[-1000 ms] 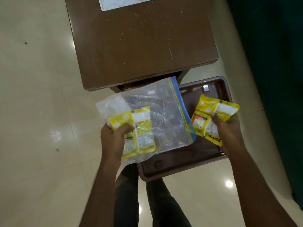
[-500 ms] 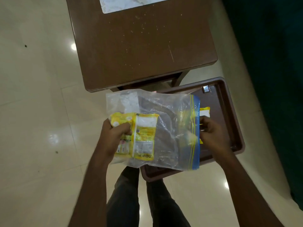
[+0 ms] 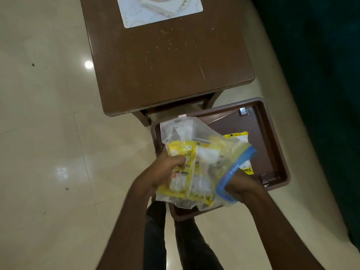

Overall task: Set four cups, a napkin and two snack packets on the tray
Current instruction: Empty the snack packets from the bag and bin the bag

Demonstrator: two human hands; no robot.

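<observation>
One packet (image 3: 236,135) lies on the tray (image 3: 272,145), the left hand (image 3: 165,170) clutches snack packets (image 3: 183,152) against the clear zip bag (image 3: 181,129), the right hand (image 3: 241,186) grips its blue mouth, so a second probably needs freeing next.

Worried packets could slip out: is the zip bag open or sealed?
Open: the zip bag has its blue strip bowed into a loop, edges apart, where the right hand grips it.

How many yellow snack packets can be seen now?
3 at least. The left hand holds two packets with the clear bag; a third packet lies on the tray, partly behind the bag. Others may be hidden.
</observation>
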